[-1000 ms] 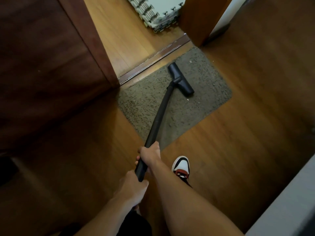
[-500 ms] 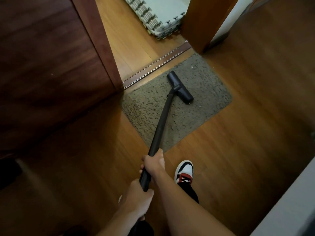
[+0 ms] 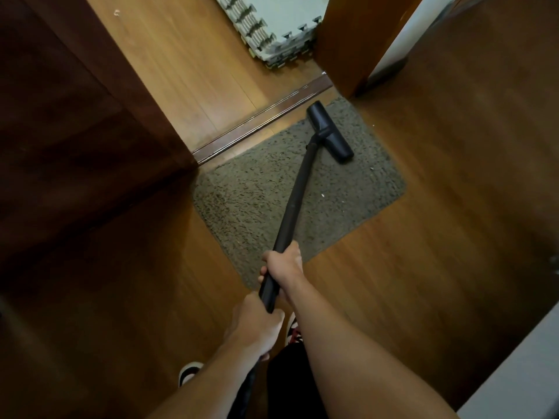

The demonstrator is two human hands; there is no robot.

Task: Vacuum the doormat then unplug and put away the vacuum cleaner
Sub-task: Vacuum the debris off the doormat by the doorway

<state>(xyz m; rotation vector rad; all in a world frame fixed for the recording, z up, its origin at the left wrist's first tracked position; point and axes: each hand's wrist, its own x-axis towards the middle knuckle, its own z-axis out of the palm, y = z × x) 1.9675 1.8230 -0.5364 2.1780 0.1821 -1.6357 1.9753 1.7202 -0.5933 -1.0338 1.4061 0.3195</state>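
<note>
Together, hands on vacuum wand; nozzle on doormat

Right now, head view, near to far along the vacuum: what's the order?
Left hand → right hand → long black vacuum wand → black bar-shaped floor nozzle → dark metal door threshold strip → stacked grey foam puzzle mats.

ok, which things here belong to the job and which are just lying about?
Job: doormat, wand, head, left hand and right hand, both gripping the wand.
Lying about: foam mats, door, threshold.
</note>
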